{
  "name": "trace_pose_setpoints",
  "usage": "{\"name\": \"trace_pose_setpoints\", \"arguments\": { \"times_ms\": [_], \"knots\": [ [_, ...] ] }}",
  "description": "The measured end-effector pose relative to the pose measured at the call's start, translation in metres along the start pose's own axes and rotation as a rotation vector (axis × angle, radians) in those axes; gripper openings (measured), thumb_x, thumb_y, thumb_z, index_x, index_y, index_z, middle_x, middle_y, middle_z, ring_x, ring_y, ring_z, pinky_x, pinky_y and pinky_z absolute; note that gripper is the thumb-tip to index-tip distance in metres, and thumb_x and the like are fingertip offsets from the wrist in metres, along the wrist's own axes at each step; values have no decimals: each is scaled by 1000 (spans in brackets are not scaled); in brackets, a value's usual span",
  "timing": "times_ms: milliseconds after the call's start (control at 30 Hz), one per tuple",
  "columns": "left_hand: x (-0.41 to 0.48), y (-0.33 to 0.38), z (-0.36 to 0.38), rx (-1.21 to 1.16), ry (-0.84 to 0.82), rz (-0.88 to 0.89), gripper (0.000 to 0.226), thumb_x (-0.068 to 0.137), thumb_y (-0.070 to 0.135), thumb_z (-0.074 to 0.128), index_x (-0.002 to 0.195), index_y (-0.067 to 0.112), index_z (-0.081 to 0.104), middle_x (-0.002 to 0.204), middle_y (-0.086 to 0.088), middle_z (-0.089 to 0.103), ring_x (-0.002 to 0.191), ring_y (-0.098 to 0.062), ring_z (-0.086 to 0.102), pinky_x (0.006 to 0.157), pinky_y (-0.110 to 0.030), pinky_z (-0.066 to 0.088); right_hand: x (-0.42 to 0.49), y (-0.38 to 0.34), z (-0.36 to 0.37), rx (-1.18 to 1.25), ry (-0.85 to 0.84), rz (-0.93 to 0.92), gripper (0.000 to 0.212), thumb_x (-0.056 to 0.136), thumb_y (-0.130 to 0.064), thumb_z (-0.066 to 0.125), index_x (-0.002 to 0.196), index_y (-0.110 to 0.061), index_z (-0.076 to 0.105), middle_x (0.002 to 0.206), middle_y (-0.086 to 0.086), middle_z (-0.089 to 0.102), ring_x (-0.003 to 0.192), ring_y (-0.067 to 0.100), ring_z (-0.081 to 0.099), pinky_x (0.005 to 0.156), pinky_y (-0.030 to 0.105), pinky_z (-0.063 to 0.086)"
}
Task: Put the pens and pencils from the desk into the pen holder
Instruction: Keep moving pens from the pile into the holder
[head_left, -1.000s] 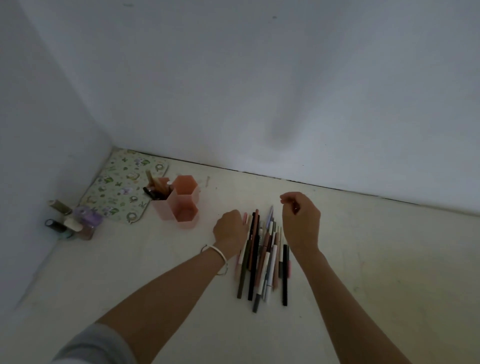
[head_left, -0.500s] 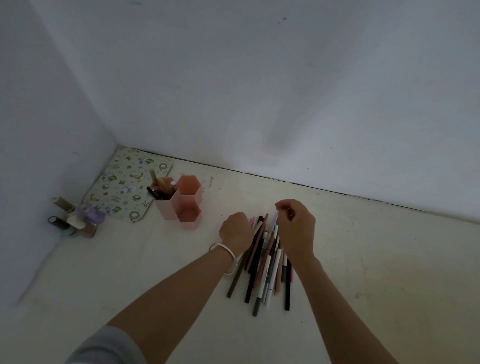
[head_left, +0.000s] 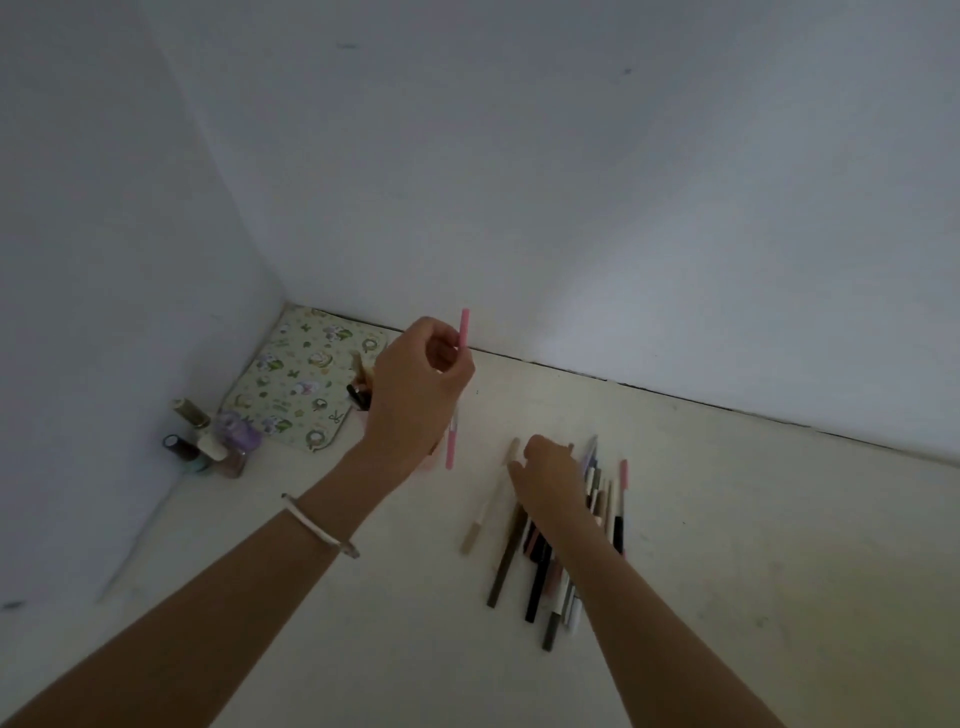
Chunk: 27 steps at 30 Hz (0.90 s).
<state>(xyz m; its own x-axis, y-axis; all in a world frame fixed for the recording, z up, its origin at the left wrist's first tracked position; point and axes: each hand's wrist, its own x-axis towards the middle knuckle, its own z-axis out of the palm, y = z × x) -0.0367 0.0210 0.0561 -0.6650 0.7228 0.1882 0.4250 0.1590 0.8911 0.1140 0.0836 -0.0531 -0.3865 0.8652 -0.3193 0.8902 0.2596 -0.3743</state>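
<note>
Far left of the left grip, small glass bottles (head_left: 208, 441) with round caps cluster in the wall corner, their labels too small to read. Just left of that grip lies a pale green mat (head_left: 296, 384) with rounded corners, printed with cartoon figures and bows. The left grip (head_left: 415, 387), with a thin white bangle (head_left: 319, 525) on its wrist, hangs above the counter (head_left: 779, 545) and pinches a slim pink pen (head_left: 463, 332) upright. The pink pen holder (head_left: 430, 462) is mostly hidden behind it. Dark pens (head_left: 359, 387) stand in the holder at the grip's left edge. Further right, the right grip (head_left: 550, 478) rests knuckles-up on the far end of a fanned pile of pens and pencils (head_left: 537, 569) in black, grey, white and pink. I cannot tell whether its fingers hold one. A beige pen (head_left: 488, 504) lies just left of this grip, slightly apart from the pile.
</note>
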Motion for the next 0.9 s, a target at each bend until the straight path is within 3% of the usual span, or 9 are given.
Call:
{"name": "trace_pose_setpoints", "arguments": {
  "times_ms": [100,267,367,467,533,600,700,800,900],
  "knots": [
    [-2,-2,-11,-4,26,19,10,86,15,68,87,22,61,73,16,63,66,10,59,61,-4,46,3,-18,18,-53,27,-30,25,97,-28,50,112,-9,49,101,9,66,93,27,64,76,37,55],
    [3,-3,-29,-47,131,70,15,86,10,68,90,22,60,75,18,62,69,10,60,64,-5,46,9,-37,36,7,51,-55,32,90,-7,48,120,-12,41,90,8,64,82,27,64,70,41,57],
    [12,0,-46,-120,231,114,22,88,8,66,107,18,59,80,10,64,70,1,63,65,-9,50,16,-40,23,113,58,-55,38,83,-9,53,119,-12,41,79,6,60,70,26,61,61,36,54],
    [23,1,-66,-176,385,182,44,92,4,61,134,13,50,86,-4,66,76,-14,66,71,-17,56,28,-45,-19,363,254,-34,40,78,-12,59,115,-16,44,69,4,59,61,22,61,49,26,48],
    [30,-4,-75,-134,479,217,46,93,3,58,138,8,47,87,-7,65,77,-14,65,74,-13,53,31,-53,-52,580,423,-86,43,77,-10,61,114,-21,43,66,1,58,52,9,57,42,15,43],
    [33,-14,-78,-104,516,216,44,94,3,57,137,6,49,88,-10,66,77,-14,64,74,-9,51,28,-65,-78,735,566,-171,48,77,-8,63,117,-25,41,67,-2,58,51,2,54,46,10,43],
    [31,-35,-69,-48,455,237,39,94,5,57,132,11,52,91,-8,65,80,-9,64,74,-9,52,18,-84,-100,874,708,-309,52,78,-8,62,120,-27,38,70,-6,57,58,4,54,55,13,46],
    [20,-62,-59,47,326,239,36,94,7,58,128,17,54,95,-1,64,82,-6,63,76,-11,53,7,-103,-100,941,764,-441,50,82,-6,61,122,-26,37,74,1,57,62,8,53,59,13,45],
    [13,-88,-53,321,221,233,17,92,14,61,108,11,67,98,-4,66,92,-20,62,84,-26,50,1,-116,-86,939,734,-530,49,85,-4,60,123,-23,36,76,2,57,63,10,53,58,14,44]
  ]
}}
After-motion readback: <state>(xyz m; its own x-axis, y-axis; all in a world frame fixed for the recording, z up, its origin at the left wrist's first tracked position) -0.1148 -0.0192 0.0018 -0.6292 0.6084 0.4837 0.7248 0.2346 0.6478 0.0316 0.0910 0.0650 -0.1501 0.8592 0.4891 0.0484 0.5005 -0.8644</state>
